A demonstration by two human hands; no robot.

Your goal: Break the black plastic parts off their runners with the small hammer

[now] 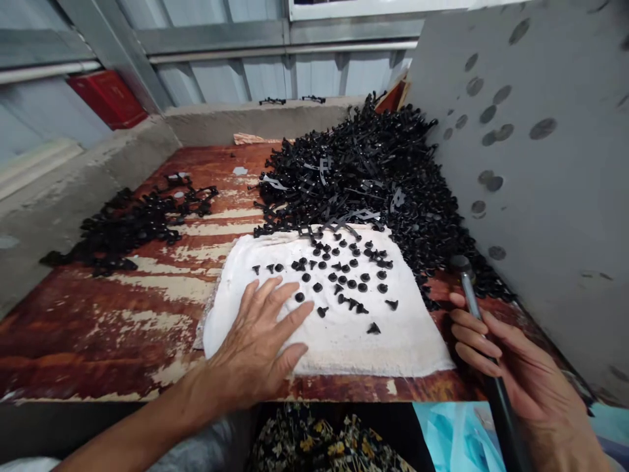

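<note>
My left hand [268, 328] lies with fingers spread over the left part of a white cloth [344, 354], and nothing is held in it. Close to its fingertips, several small black plastic pieces [317, 287] with round heads and short stems are scattered on the cloth. Some stand head up; others lie on their sides. To the right of the cloth, my right hand [511, 367] is wrapped around a hammer [472, 298] with a black grip, a metal shaft and a round dark head. The hammer's head points away from me, beside the cloth's right edge.
A large heap of black plastic parts [354, 164] rises behind and right of the cloth. A smaller pile [132, 219] lies on the left of the worn reddish table [98, 328]. A grey panel [540, 177] stands on the right; a concrete ledge [255, 120] borders the back.
</note>
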